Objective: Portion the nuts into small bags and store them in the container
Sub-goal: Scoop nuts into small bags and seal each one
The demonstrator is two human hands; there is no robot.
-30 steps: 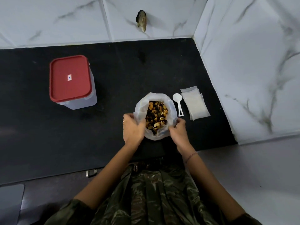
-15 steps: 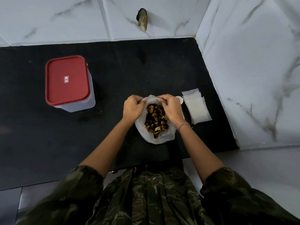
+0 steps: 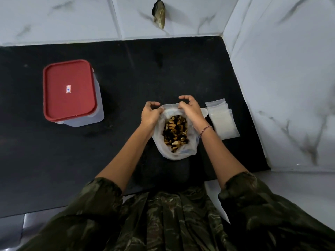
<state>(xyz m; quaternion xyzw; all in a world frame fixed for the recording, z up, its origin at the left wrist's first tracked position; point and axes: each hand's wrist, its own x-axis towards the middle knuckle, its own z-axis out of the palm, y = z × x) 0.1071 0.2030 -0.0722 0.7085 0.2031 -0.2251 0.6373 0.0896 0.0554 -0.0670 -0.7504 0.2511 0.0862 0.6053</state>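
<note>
A large clear plastic bag [image 3: 183, 153] full of mixed nuts [image 3: 175, 133] stands open on the black counter in front of me. My left hand [image 3: 149, 114] pinches the far left part of the bag's rim. My right hand [image 3: 190, 108] grips the far right part of the rim, fingers curled over it. A stack of small empty clear bags [image 3: 222, 120] lies just right of the nut bag. A white scoop [image 3: 204, 112] is mostly hidden behind my right hand. The container with a red lid [image 3: 68, 89] stands closed at the left.
The black counter [image 3: 126, 73] ends at a marble wall [image 3: 281, 87] on the right and tiled wall behind. A dark chipped spot [image 3: 159, 14] marks the back wall. My camouflage-patterned clothing [image 3: 163, 218] fills the bottom of the view.
Both hands have moved from the near sides of the nut bag up to its far rim. The view has shifted slightly, and my arms now reach over the bag.
</note>
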